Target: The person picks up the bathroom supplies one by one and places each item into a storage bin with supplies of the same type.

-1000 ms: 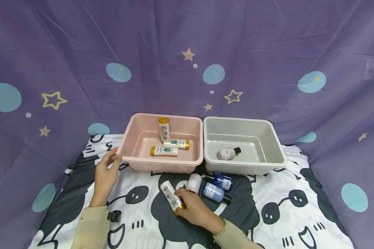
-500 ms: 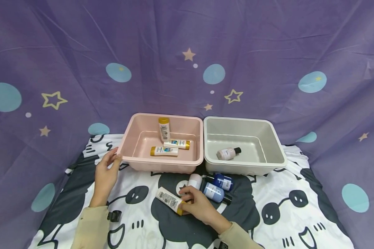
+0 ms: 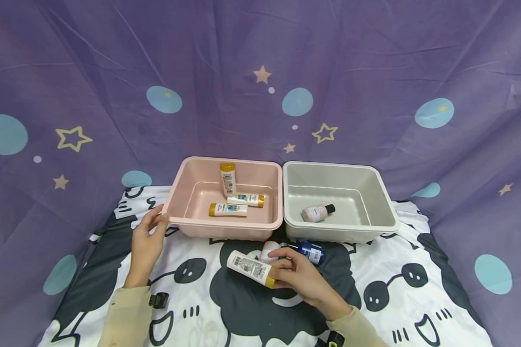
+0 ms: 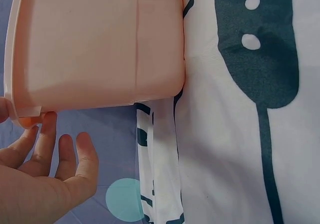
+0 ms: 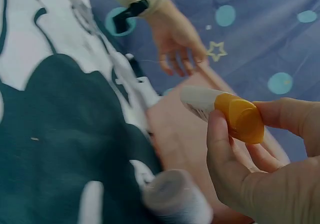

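Note:
My right hand (image 3: 306,279) pinches a white bottle (image 3: 248,266) by its yellow cap (image 5: 241,119), holding it tilted above the cloth in front of the bins. My left hand (image 3: 147,241) grips the front left corner of the pink bin (image 3: 226,232), fingers under its rim (image 4: 27,108). Inside that bin, two white bottles with yellow caps lie down, and a third white bottle (image 3: 228,182) leans at the back. A pale pink bottle (image 3: 269,252) and a dark blue bottle (image 3: 311,252) lie just beyond my right hand. The light blue bottle is hidden behind that hand.
A pale grey bin (image 3: 340,234) stands against the pink bin's right side, with a small pinkish black-capped bottle (image 3: 315,213) lying in it. Black-and-white patterned cloth (image 3: 395,299) covers the surface. Behind the bins hangs a purple curtain (image 3: 226,96).
My right hand has lifted the white bottle off the cloth and moved it right and slightly up, covering the light blue bottle. The left hand has stayed on the pink bin.

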The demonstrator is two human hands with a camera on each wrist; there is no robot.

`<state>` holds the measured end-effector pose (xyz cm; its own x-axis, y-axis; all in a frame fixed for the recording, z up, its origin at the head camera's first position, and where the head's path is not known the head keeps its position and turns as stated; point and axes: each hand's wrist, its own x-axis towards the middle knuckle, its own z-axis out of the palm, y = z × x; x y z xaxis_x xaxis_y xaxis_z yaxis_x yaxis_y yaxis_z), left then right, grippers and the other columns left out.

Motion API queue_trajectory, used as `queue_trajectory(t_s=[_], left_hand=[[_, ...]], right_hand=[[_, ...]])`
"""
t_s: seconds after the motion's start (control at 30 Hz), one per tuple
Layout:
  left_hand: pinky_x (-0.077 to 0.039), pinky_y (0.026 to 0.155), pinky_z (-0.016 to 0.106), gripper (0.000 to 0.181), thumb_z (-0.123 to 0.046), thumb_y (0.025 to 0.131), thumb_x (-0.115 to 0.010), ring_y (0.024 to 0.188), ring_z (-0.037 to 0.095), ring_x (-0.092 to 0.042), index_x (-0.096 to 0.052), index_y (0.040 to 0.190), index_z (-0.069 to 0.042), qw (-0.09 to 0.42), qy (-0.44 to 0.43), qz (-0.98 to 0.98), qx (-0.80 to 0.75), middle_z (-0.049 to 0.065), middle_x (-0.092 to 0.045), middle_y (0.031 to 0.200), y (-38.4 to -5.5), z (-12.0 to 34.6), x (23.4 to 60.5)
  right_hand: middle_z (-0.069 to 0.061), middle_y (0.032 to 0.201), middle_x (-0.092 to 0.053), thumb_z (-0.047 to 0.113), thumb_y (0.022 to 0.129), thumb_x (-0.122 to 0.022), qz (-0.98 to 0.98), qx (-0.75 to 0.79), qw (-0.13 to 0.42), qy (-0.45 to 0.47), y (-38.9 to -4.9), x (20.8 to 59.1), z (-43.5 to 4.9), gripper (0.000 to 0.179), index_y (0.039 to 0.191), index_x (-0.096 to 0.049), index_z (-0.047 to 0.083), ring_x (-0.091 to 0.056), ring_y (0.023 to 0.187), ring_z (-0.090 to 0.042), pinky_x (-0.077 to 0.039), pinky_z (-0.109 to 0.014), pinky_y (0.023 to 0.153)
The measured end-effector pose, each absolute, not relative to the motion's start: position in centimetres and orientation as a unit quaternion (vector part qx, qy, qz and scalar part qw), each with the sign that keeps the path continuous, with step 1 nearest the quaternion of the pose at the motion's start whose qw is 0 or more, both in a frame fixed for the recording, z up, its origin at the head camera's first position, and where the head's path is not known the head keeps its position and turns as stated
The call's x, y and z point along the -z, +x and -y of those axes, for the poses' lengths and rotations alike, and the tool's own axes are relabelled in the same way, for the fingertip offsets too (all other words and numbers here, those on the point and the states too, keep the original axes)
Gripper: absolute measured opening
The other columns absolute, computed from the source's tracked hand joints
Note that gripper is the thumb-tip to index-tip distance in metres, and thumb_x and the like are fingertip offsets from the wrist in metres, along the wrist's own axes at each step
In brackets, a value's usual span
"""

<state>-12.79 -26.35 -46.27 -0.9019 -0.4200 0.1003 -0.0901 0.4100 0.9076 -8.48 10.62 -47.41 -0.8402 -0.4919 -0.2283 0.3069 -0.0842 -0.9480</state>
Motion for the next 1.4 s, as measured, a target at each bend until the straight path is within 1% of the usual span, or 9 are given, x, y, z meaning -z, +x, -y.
queue_trajectory(t_s=[0.23,0.4,0.63,0.77,0.93,1.03,1.17,1.3,1.4], left_hand=[[-0.045,0.086,0.021,0.047,-0.033,0.104,-0.054,0.126,0.023,-0.052,-0.053,0.146,-0.013,0.162,0.157,0.825,0.518,0.010,-0.061,0.134,-12.8,26.6,46.4],[-0.045,0.085,0.020,0.046,-0.031,0.104,-0.055,0.124,0.022,-0.053,-0.053,0.146,-0.013,0.166,0.161,0.823,0.518,0.010,-0.062,0.133,-12.9,26.7,46.5],[-0.043,0.083,0.017,0.045,-0.030,0.103,-0.056,0.122,0.024,-0.055,-0.055,0.144,-0.010,0.178,0.146,0.825,0.517,0.013,-0.063,0.130,-12.9,26.7,46.4],[-0.043,0.082,0.016,0.045,-0.030,0.103,-0.056,0.122,0.024,-0.055,-0.055,0.144,-0.011,0.177,0.145,0.822,0.521,0.013,-0.063,0.130,-12.8,26.7,46.3],[-0.043,0.083,0.019,0.045,-0.030,0.103,-0.056,0.123,0.025,-0.054,-0.055,0.144,-0.012,0.176,0.146,0.822,0.521,0.014,-0.063,0.130,-12.6,26.7,46.3],[-0.044,0.084,0.021,0.045,-0.031,0.103,-0.057,0.123,0.025,-0.053,-0.055,0.144,-0.012,0.178,0.146,0.822,0.521,0.013,-0.063,0.131,-12.6,26.7,46.4],[-0.044,0.083,0.021,0.046,-0.033,0.103,-0.056,0.123,0.024,-0.054,-0.055,0.145,-0.012,0.180,0.148,0.823,0.518,0.012,-0.063,0.131,-12.6,26.6,46.5],[-0.044,0.081,0.020,0.047,-0.033,0.103,-0.057,0.122,0.024,-0.055,-0.054,0.145,-0.012,0.178,0.144,0.822,0.522,0.013,-0.063,0.129,-12.7,26.5,46.6],[-0.045,0.080,0.019,0.046,-0.032,0.103,-0.056,0.120,0.024,-0.056,-0.054,0.145,-0.013,0.175,0.142,0.821,0.524,0.013,-0.064,0.128,-12.7,26.3,46.5]], right_hand=[[-0.019,0.115,-0.066,0.005,0.095,-0.067,-0.611,0.743,0.255,-0.104,-10.1,44.7,-11.7,0.051,0.138,-0.043,-0.009,-0.065,0.100,-0.028,-0.058,-0.040,0.081],[-0.018,0.118,-0.066,0.004,0.096,-0.066,-0.604,0.752,0.235,-0.121,-11.8,42.5,-11.9,0.049,0.138,-0.044,-0.008,-0.065,0.104,-0.028,-0.057,-0.040,0.082],[-0.017,0.111,-0.067,0.000,0.094,-0.064,-0.591,0.774,0.202,-0.104,-15.9,39.3,-11.0,0.042,0.133,-0.051,-0.007,-0.067,0.096,-0.026,-0.058,-0.039,0.081],[-0.019,0.110,-0.063,0.001,0.094,-0.063,-0.602,0.768,0.197,-0.093,-19.1,37.7,-9.6,0.043,0.134,-0.050,-0.009,-0.066,0.091,-0.024,-0.057,-0.037,0.081],[-0.017,0.109,-0.058,0.005,0.097,-0.063,-0.623,0.752,0.202,-0.074,-23.3,36.3,-7.4,0.037,0.131,-0.055,-0.007,-0.065,0.083,-0.021,-0.052,-0.049,0.092],[-0.018,0.108,-0.060,0.005,0.097,-0.063,-0.632,0.745,0.203,-0.066,-25.9,35.9,-5.9,0.035,0.129,-0.058,-0.007,-0.064,0.081,-0.021,-0.051,-0.050,0.095],[-0.020,0.112,-0.062,0.005,0.096,-0.064,-0.648,0.729,0.212,-0.063,-28.7,36.0,-4.0,0.037,0.129,-0.058,-0.009,-0.065,0.088,-0.023,-0.055,-0.041,0.088],[-0.022,0.115,-0.063,0.004,0.095,-0.065,-0.666,0.711,0.219,-0.057,-30.8,37.0,-2.5,0.034,0.125,-0.060,-0.010,-0.065,0.096,-0.027,-0.057,-0.037,0.083],[-0.021,0.113,-0.064,0.005,0.093,-0.067,-0.689,0.690,0.217,-0.049,-31.8,38.1,-1.8,0.030,0.120,-0.063,-0.008,-0.065,0.096,-0.026,-0.058,-0.036,0.079]])
